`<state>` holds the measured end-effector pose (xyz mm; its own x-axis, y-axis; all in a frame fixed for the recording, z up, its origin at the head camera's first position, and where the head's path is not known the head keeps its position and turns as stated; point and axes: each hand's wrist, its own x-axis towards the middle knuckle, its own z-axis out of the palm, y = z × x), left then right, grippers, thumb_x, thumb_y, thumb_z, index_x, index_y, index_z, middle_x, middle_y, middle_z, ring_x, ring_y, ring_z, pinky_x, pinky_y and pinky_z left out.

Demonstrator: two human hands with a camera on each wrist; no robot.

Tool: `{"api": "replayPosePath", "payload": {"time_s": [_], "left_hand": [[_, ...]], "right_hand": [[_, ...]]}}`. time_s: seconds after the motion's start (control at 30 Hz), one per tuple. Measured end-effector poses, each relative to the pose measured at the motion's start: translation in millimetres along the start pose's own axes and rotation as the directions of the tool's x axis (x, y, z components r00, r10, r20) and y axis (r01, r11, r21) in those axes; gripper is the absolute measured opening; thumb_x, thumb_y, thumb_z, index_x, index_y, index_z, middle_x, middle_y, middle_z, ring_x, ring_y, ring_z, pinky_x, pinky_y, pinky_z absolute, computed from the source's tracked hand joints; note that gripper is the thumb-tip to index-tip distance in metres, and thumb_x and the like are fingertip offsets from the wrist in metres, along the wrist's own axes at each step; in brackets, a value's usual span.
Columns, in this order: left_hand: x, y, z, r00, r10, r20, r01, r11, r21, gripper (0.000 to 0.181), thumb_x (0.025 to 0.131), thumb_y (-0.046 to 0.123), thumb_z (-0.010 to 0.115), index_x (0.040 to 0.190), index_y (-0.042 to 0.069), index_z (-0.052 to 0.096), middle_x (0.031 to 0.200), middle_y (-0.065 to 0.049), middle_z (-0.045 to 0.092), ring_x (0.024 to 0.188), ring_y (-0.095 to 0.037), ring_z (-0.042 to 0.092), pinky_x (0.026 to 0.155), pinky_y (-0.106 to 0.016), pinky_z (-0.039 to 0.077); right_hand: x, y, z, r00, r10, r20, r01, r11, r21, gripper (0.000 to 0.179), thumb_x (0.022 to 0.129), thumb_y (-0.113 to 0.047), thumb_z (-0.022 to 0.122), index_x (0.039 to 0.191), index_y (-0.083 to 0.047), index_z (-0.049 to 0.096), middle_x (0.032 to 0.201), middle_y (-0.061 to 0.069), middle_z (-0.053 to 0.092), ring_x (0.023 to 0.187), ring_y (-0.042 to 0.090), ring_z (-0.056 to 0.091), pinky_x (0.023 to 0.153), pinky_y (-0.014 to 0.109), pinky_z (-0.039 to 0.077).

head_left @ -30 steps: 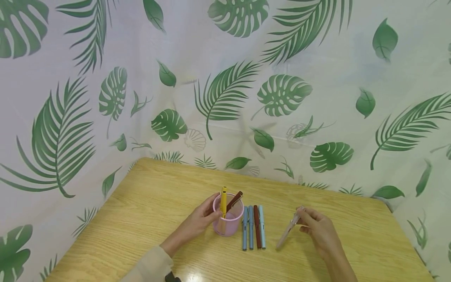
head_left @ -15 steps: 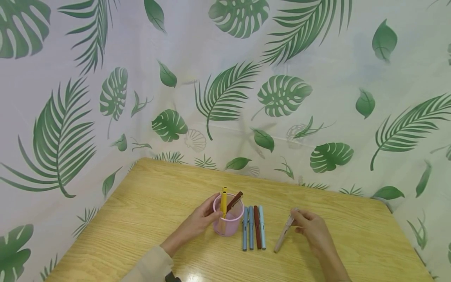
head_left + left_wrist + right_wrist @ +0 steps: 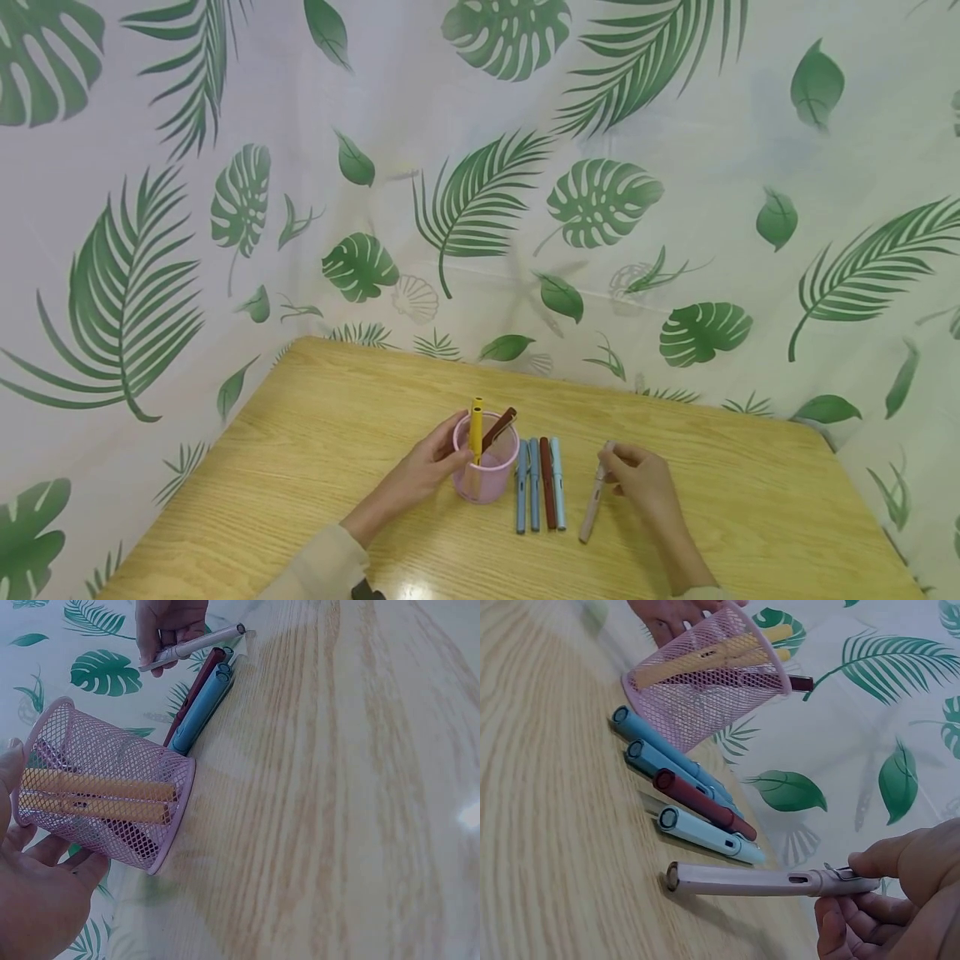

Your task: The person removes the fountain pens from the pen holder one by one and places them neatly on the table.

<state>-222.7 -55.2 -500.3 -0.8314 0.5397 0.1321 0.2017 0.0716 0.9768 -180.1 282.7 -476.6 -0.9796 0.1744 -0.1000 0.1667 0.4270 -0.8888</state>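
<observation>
With the right hand (image 3: 648,483), pinching the pale pen (image 3: 593,504) by its clip end, right of the cup (image 3: 491,483) gripped by the left hand (image 3: 431,462), and liable to knock askew the row of pens (image 3: 535,487) beside the cup by setting down too close.

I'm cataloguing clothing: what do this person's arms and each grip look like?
The left sleeve looks plain cream, with a black object, partly cut off, beside its cuff. Only an edge of a similar right sleeve shows. The left grip and right grip are ungloved.
</observation>
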Motion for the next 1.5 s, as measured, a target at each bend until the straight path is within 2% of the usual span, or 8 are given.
{"api": "replayPosePath", "payload": {"time_s": [0.13, 0.43, 0.67, 0.9, 1.2, 1.37, 1.5], "left_hand": [[-0.4, -0.5, 0.1, 1.000, 0.001, -0.004, -0.001, 1.000, 0.000, 0.066, 0.110, 0.020, 0.053, 0.164, 0.001, 0.020, 0.165, -0.026, 0.027, 0.150, -0.042, 0.030, 0.121, -0.050, 0.030], [-0.1, -0.9, 0.4, 1.000, -0.003, -0.010, 0.003, 1.000, -0.007, 0.065, 0.110, 0.019, 0.054, 0.164, 0.002, 0.020, 0.165, -0.025, 0.027, 0.150, -0.041, 0.030, 0.122, -0.049, 0.029], [0.3, -0.8, 0.2, 1.000, 0.005, -0.004, -0.005, 1.000, -0.011, 0.066, 0.110, 0.019, 0.053, 0.164, 0.001, 0.019, 0.165, -0.026, 0.026, 0.150, -0.041, 0.029, 0.121, -0.050, 0.029], [-0.7, -0.3, 0.6, 1.000, 0.008, 0.000, -0.008, 1.000, -0.013, 0.065, 0.111, 0.018, 0.052, 0.163, 0.000, 0.019, 0.164, -0.027, 0.026, 0.150, -0.042, 0.031, 0.121, -0.050, 0.030], [-0.1, -0.7, 0.4, 1.000, 0.000, -0.008, 0.000, 1.000, -0.012, 0.067, 0.110, 0.020, 0.053, 0.164, 0.001, 0.019, 0.165, -0.025, 0.027, 0.150, -0.040, 0.031, 0.121, -0.048, 0.031], [0.0, -0.9, -0.1, 1.000, 0.004, 0.000, -0.004, 1.000, -0.022, 0.067, 0.110, 0.020, 0.053, 0.163, 0.000, 0.018, 0.165, -0.027, 0.026, 0.150, -0.041, 0.031, 0.121, -0.048, 0.031], [0.2, -0.6, -0.5, 1.000, 0.010, 0.005, -0.009, 0.999, -0.031, 0.066, 0.110, 0.019, 0.052, 0.163, -0.002, 0.018, 0.164, -0.028, 0.026, 0.149, -0.042, 0.031, 0.121, -0.048, 0.032]], "right_hand": [[3.8, 0.5, 8.5, 0.999, -0.034, -0.021, 0.033, 0.999, -0.025, 0.045, 0.104, -0.019, 0.065, 0.130, 0.017, 0.059, 0.101, 0.015, 0.072, 0.084, 0.021, 0.066, 0.070, 0.029, 0.060], [10.9, -2.0, 22.8, 0.997, -0.041, -0.068, 0.039, 0.999, -0.030, 0.037, 0.101, -0.012, 0.066, 0.124, 0.018, 0.063, 0.097, 0.019, 0.073, 0.079, 0.020, 0.070, 0.069, 0.029, 0.062], [15.8, -1.9, 31.2, 0.996, -0.059, -0.066, 0.051, 0.993, -0.110, 0.038, 0.100, -0.012, 0.066, 0.120, 0.020, 0.063, 0.100, 0.026, 0.073, 0.083, 0.028, 0.072, 0.066, 0.025, 0.060], [22.0, 0.1, 40.8, 0.995, -0.049, -0.082, 0.035, 0.985, -0.169, 0.038, 0.099, -0.012, 0.067, 0.119, 0.020, 0.063, 0.104, 0.031, 0.071, 0.089, 0.035, 0.072, 0.070, 0.034, 0.063], [21.0, -3.5, 47.8, 0.993, -0.048, -0.105, 0.020, 0.966, -0.256, 0.038, 0.099, -0.014, 0.064, 0.119, 0.018, 0.064, 0.108, 0.032, 0.071, 0.099, 0.043, 0.071, 0.077, 0.044, 0.063], [20.8, -3.7, 49.6, 0.992, -0.068, -0.110, 0.038, 0.965, -0.258, 0.036, 0.099, -0.013, 0.063, 0.116, 0.019, 0.065, 0.106, 0.031, 0.072, 0.098, 0.043, 0.072, 0.076, 0.044, 0.064], [21.0, -2.7, 51.0, 0.993, -0.059, -0.105, 0.031, 0.967, -0.254, 0.040, 0.100, -0.015, 0.061, 0.120, 0.019, 0.063, 0.110, 0.033, 0.071, 0.103, 0.046, 0.070, 0.081, 0.047, 0.063]]}}
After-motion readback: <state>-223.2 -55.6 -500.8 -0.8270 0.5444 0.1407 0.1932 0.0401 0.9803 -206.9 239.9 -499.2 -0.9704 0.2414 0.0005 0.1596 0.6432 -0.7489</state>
